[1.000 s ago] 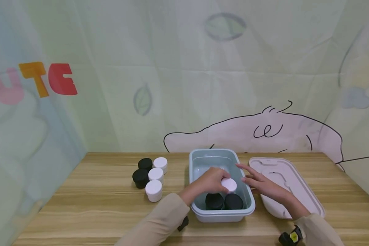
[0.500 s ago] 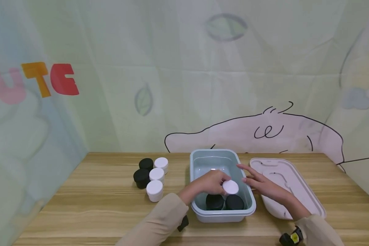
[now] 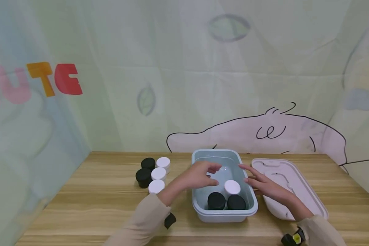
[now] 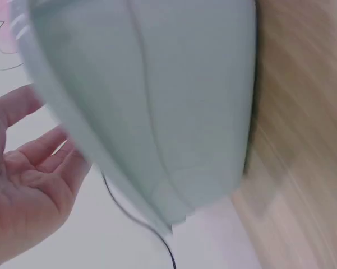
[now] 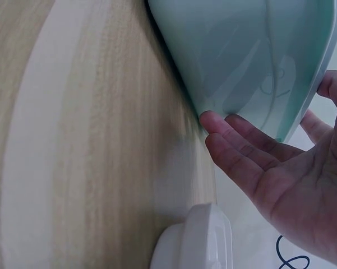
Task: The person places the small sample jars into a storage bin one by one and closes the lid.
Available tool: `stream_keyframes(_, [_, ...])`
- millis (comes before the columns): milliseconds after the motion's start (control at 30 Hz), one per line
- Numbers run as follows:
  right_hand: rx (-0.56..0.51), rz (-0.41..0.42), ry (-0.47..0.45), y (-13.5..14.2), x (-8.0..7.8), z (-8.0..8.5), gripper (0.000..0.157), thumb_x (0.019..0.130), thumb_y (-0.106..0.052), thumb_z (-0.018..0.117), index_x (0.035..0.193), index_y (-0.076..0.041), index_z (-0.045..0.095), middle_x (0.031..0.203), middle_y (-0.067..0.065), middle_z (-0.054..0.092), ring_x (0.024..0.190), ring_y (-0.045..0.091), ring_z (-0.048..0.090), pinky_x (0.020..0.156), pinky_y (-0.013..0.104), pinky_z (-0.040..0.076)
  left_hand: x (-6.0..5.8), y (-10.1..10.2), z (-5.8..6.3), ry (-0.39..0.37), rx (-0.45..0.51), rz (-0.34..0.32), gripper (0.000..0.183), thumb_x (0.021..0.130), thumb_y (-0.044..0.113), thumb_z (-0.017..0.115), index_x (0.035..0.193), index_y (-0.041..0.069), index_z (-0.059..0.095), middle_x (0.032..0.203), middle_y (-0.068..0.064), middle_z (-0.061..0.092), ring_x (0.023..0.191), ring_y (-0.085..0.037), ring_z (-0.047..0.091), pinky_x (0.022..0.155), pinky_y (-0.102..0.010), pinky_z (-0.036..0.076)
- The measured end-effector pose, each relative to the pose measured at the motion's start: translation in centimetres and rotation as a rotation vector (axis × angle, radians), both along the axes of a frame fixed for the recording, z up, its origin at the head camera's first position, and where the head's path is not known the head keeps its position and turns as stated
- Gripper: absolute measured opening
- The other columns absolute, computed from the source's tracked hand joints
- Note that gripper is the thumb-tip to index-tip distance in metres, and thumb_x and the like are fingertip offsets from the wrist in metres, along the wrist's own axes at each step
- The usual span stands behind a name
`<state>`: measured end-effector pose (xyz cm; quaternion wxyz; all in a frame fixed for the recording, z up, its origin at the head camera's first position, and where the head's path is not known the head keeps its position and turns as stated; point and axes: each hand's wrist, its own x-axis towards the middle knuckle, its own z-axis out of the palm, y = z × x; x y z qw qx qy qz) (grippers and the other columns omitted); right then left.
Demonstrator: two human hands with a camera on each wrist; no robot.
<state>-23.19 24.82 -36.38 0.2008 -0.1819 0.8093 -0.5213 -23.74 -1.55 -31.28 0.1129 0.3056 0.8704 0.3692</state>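
A blue plastic box [image 3: 225, 216] holds two black-lidded jars at its near end, the left jar [image 3: 216, 201] and the right jar [image 3: 236, 202]. Just behind them stands a white jar [image 3: 232, 187]. Above the box's left side hovers my left hand [image 3: 198, 175], fingers spread and holding nothing. In the left wrist view that hand [image 4: 36, 182] appears beyond the box's rim. My right hand [image 3: 265, 182] rests at the right rim, its thumb near the edge and extended fingers along the outer wall in the right wrist view.
Left of the box stand several white jars [image 3: 158, 173] and black jars [image 3: 144, 178] in a cluster on the wooden table [image 3: 95, 205]. To the right lies a pale lid [image 3: 295, 184], partly behind my right forearm. A printed cloth [image 3: 184, 68] hangs behind the table.
My left hand has let go of the white jar, which now stands behind the black ones, and has moved left and up. The right hand has stayed at the rim.
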Motion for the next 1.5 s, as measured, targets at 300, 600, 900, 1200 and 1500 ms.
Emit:
stream_keyframes(300, [0.013,-0.011,0.009,0.1,-0.1,-0.1,0.057,0.098,-0.030,0.039,0.146,-0.017,0.012,0.143,0.031,0.017,0.122,0.042,0.037,0.090,0.050,0.043,0.7,-5.1,0.1,0.008,0.169,0.097,0.048,0.078,0.009,0.070,0.122,0.000,0.055,0.114,-0.014,0.060,0.104,-0.025,0.057,0.085,-0.029,0.049])
stream_keyframes(600, [0.011,-0.014,0.009,0.1,-0.1,-0.1,0.057,0.098,-0.030,0.039,0.146,-0.017,0.012,0.142,0.032,0.019,0.121,0.040,0.038,0.090,0.050,0.044,1.7,-9.4,-0.1,0.116,0.161,0.188,0.047,0.075,0.019,0.074,0.115,0.000,0.059,0.108,-0.012,0.063,0.100,-0.023,0.059,0.085,-0.033,0.049])
stream_keyframes(900, [0.036,-0.046,-0.007,0.0,0.0,0.3,0.057,0.097,-0.032,0.039,0.146,-0.019,0.014,0.145,0.028,0.014,0.125,0.044,0.032,0.090,0.053,0.042,2.4,-12.9,-1.4,0.093,0.222,0.297,0.046,0.073,0.015,0.075,0.111,-0.006,0.059,0.104,-0.016,0.063,0.097,-0.027,0.059,0.084,-0.038,0.049])
stream_keyframes(1200, [0.035,-0.032,-0.008,0.1,0.1,0.2,0.057,0.098,-0.032,0.038,0.146,-0.018,0.012,0.144,0.030,0.016,0.124,0.044,0.034,0.090,0.052,0.043,2.6,-14.6,-2.9,0.086,0.150,0.412,0.047,0.070,0.013,0.077,0.109,-0.007,0.060,0.099,-0.015,0.063,0.091,-0.025,0.059,0.080,-0.036,0.049])
stream_keyframes(1500, [0.033,-0.040,-0.010,0.1,0.0,0.2,0.057,0.098,-0.032,0.039,0.146,-0.019,0.013,0.144,0.030,0.016,0.124,0.043,0.035,0.090,0.052,0.043,2.6,-15.0,-3.8,0.072,0.109,0.430,0.047,0.066,0.011,0.080,0.106,-0.006,0.061,0.095,-0.010,0.064,0.088,-0.022,0.060,0.077,-0.033,0.049])
